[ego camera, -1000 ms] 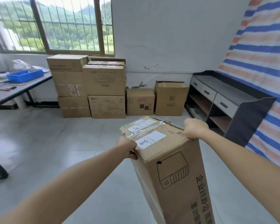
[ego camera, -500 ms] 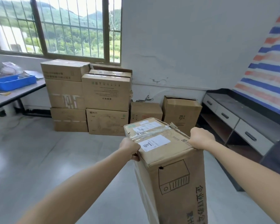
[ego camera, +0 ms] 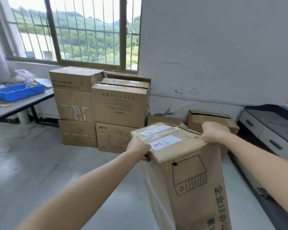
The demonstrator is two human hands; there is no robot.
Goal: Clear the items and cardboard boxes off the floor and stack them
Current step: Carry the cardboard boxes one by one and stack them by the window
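I carry a tall brown cardboard box upright in front of me; its taped top bears white labels and its side shows a printed computer drawing. My left hand grips the top's left edge, and my right hand grips the top's right edge. Ahead, under the window, stands a stack of cardboard boxes against the wall. To the stack's right, two smaller boxes sit on the floor: one mostly hidden behind my box, one open-topped.
A grey table with a blue tray stands at the left. A dark cabinet with grey drawers lines the right wall. Grey tiled floor lies between me and the stack.
The stack and the wall have come closer and larger in view as I walked forward with the box. Both hands keep the same grip on the box's top.
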